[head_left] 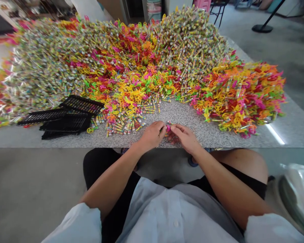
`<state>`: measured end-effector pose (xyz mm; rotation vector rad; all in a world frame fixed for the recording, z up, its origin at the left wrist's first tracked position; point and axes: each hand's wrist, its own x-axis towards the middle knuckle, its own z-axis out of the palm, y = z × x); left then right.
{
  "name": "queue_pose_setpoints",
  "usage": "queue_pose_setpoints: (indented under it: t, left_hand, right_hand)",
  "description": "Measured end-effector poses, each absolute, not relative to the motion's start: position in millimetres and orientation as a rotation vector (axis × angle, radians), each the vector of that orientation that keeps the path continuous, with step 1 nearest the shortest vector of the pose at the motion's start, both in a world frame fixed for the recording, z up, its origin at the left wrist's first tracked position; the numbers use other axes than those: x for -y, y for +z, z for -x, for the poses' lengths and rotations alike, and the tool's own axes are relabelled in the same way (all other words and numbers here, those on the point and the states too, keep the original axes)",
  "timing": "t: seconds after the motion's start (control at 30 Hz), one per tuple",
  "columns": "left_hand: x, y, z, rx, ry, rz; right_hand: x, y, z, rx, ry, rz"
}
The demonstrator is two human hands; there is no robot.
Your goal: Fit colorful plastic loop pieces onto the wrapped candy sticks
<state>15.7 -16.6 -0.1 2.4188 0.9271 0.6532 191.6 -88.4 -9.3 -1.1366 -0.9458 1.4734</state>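
Note:
My left hand [153,135] and my right hand [183,136] meet at the front edge of a speckled grey table [218,133]. Both are closed in a pinch around a small pink plastic piece [168,128] with a bit of a candy tube at its top. A huge pile of thin candy-filled tubes [53,67] and bright plastic ring pieces [243,91] in yellow, orange, pink and green covers the table beyond my hands. Loose tubes [126,123] lie just left of my left hand.
Several black plastic grid trays [66,116] are stacked at the table's left front. A white bag or bin [297,192] sits by my right knee. A black stand base [262,28] and chair legs are on the floor behind the table.

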Motion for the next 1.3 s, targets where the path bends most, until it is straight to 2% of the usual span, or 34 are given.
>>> queue_pose_setpoints:
  t: [0.27, 0.57, 0.83, 1.03, 1.3]
  left_hand:
    - [27, 3, -17, -0.88, 0.572, -2.55]
    - [26, 13, -14, -0.883, 0.644, -2.116]
    - [22, 10, -15, -0.836, 0.422, -1.483]
    - [22, 22, -13, -0.855, 0.42, -1.63]
    - [28, 17, -17, -0.898, 0.598, -1.897]
  right_hand:
    - [88, -19, -186, 0.812, 1.465, 1.226]
    - [84, -17, -196, 0.76, 1.493, 1.191]
    - [85, -17, -197, 0.767, 1.497, 1.177]
    - [85, -16, -199, 0.819, 1.427, 1.153]
    - [86, -19, -199, 0.92, 1.321, 1.183]
